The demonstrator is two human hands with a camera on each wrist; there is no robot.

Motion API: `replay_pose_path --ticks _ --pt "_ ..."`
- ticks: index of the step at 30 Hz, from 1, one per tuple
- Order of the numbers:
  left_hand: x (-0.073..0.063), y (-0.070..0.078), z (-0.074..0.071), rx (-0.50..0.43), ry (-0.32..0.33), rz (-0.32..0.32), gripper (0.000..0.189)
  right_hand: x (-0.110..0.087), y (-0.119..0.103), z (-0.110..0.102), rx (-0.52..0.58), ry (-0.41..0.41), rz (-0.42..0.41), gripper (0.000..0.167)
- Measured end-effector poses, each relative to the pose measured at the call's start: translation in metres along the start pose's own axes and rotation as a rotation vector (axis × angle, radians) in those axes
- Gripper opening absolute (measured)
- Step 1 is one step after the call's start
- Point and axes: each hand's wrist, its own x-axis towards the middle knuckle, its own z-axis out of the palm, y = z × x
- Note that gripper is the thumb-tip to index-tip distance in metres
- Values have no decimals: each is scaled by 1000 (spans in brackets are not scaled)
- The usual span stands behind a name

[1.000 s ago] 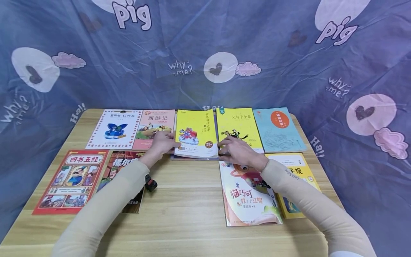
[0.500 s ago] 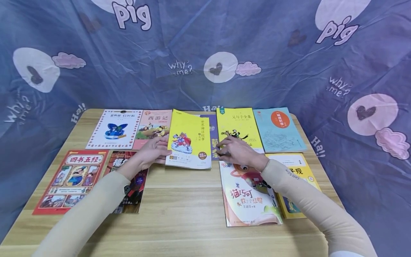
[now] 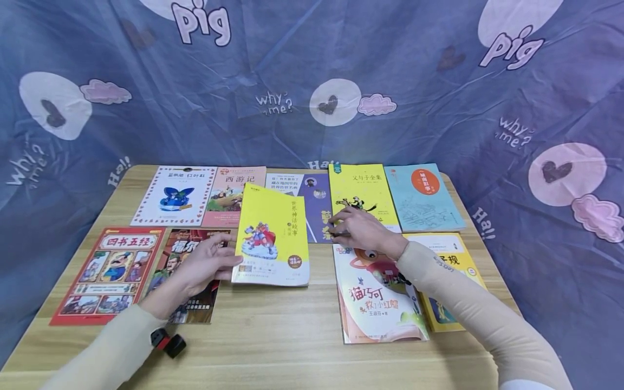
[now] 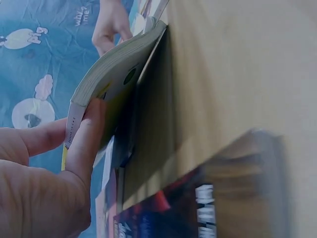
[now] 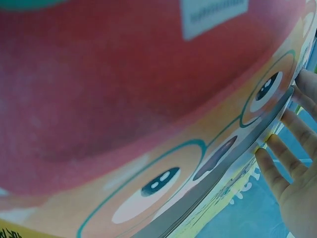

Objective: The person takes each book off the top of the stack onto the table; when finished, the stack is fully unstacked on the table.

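Observation:
My left hand (image 3: 205, 268) pinches a yellow paperback book (image 3: 273, 233) by its left edge, over the middle of the table. In the left wrist view the spine of this book is held between finger and thumb (image 4: 84, 139), and its lower end is tilted up off the table. Behind it lie a white book (image 3: 284, 181), partly covered, and a purple book (image 3: 314, 211). My right hand (image 3: 363, 233) rests near the purple book's right edge, over the lower part of a second yellow book (image 3: 368, 184). Its fingers look extended in the right wrist view, with nothing gripped.
At the back left lie a butterfly-cover book (image 3: 173, 195) and a pink book (image 3: 234, 187); a teal book (image 3: 426, 200) is back right. Nearer are a red book (image 3: 109, 276), a dark book (image 3: 200, 303), a cat-cover book (image 3: 380, 319) and another yellow book (image 3: 446, 314).
My left hand has drawn the yellow book toward me and to the left, uncovering the white and purple books beneath. The right hand has stayed about where it was.

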Motion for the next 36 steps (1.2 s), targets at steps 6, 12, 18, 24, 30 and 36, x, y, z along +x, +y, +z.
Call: replay_pose_path --ticks 6,12,18,24,30,36 --pt "-28 -15 1 -9 -47 -12 67 1 -1 0 10 0 -5 29" --pt "-46 -32 4 -31 -104 -35 64 1 -1 0 0 -1 -10 29" --pt "-51 -39 10 -57 -115 -66 61 1 1 0 -1 -10 -1 29" --pt "-44 -36 9 -10 -104 -87 47 3 4 1 0 -7 -16 28" --pt "-28 -36 4 43 -131 -103 59 2 4 1 -5 -5 -24 25" --pt "-19 -35 6 82 -63 -73 47 1 3 0 5 -1 -35 26"
